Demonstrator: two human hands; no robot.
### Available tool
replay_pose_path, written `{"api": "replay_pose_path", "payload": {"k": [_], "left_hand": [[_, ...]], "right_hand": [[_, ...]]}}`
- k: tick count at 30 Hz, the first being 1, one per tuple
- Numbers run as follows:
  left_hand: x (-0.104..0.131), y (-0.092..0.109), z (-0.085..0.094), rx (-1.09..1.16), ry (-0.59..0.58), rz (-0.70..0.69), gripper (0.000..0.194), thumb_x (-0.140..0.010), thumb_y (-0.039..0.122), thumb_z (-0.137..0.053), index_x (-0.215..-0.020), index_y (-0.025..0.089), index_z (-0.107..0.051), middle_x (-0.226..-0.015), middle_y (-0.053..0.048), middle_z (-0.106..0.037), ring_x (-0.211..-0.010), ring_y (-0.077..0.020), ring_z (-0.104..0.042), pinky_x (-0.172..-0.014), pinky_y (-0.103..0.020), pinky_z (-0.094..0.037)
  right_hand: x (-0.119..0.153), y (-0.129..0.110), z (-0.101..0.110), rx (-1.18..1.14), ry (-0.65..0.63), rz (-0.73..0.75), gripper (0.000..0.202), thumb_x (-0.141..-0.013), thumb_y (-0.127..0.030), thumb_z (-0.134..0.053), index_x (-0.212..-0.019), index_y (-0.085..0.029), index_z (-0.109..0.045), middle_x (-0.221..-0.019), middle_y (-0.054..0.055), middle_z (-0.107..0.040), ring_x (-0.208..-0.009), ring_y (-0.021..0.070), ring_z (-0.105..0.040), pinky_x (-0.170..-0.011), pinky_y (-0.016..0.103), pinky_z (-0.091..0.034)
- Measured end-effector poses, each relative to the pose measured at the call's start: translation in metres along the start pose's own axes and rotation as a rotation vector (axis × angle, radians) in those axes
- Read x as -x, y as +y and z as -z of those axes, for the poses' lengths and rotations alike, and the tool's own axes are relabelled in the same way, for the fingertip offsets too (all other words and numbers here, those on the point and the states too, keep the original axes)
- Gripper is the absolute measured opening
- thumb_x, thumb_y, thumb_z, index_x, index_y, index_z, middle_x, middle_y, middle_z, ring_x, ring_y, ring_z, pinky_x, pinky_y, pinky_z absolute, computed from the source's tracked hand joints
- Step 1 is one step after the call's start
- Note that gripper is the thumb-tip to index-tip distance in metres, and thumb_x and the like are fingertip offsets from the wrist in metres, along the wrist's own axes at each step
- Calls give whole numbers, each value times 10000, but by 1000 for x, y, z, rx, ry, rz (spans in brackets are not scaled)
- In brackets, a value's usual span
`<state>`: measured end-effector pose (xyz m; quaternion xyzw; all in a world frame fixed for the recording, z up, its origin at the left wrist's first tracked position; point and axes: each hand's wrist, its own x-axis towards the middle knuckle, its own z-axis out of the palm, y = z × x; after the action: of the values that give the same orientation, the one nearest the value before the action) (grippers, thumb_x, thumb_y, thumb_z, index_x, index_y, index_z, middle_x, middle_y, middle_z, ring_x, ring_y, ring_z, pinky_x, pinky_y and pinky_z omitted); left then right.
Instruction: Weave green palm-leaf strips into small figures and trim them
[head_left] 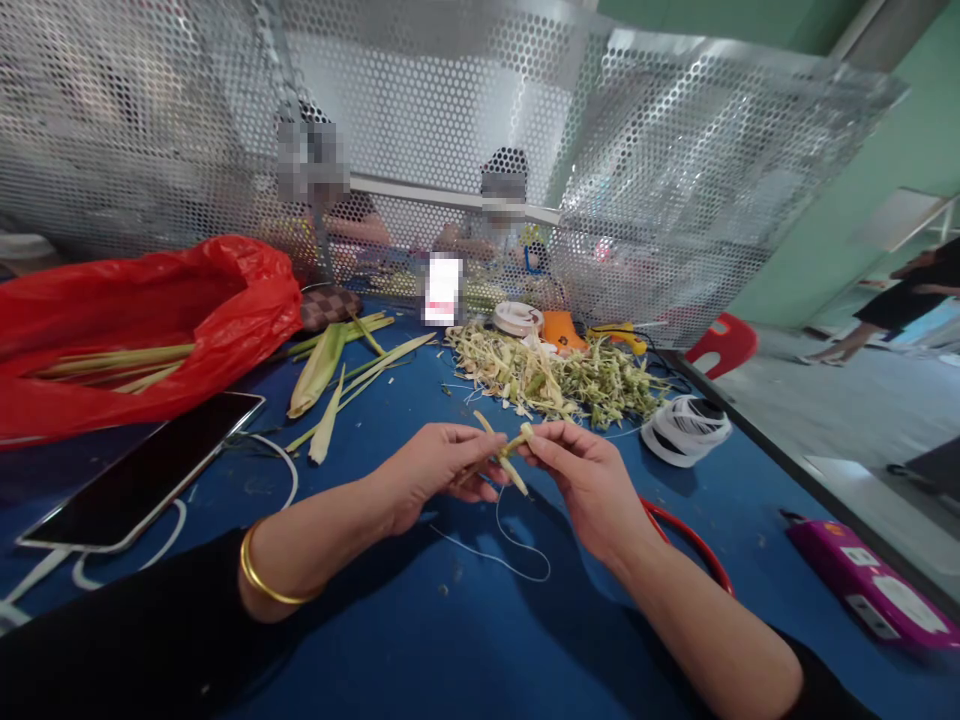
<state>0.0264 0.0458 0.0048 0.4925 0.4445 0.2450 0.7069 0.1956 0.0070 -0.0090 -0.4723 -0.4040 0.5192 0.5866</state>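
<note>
Over the middle of the blue table, my left hand (448,460) pinches a small cross-shaped piece of pale husk strips (511,470), its fingers closed. My right hand (579,468) has thumb and forefinger closed on the piece's short knobbed end. A thin white thread (525,574) hangs below the piece and curls on the table. Beyond my hands lies a heap of dry plant bits (540,375), cream to the left and greener to the right. Husk leaves (324,375) and long strips rest to the left of it.
On the left are a red plastic bag (247,300) with strips inside and a dark tablet (150,470) with a white cable. To the right stand a white roll (685,430) and a purple box (870,580). A lit phone (442,290) leans before the perforated screen (420,110), with people behind it.
</note>
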Motion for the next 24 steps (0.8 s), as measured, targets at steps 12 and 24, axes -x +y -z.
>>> {"api": "replay_pose_path", "payload": {"k": [12, 24], "left_hand": [[0, 2, 3, 157, -15, 43, 309, -719, 325, -724, -1001, 202, -707, -887, -60, -739, -652, -111, -676, -666, -224, -511], [4, 2, -7, 0, 89, 23, 291, -658, 298, -754, -901, 139, -731, -740, -77, -739, -640, -149, -682, -663, -258, -501]], "right_hand": [[-1, -1, 1, 149, 13, 80, 78, -701, -256, -698, -741, -192, -676, -748, 18, -675, -741, 166, -595, -776, 335, -448], [4, -15, 10, 1158, -156, 827, 137, -855, -165, -560, -794, -261, -637, -803, -22, -658, -915, 172, -606, -1043, 421, -224]]}}
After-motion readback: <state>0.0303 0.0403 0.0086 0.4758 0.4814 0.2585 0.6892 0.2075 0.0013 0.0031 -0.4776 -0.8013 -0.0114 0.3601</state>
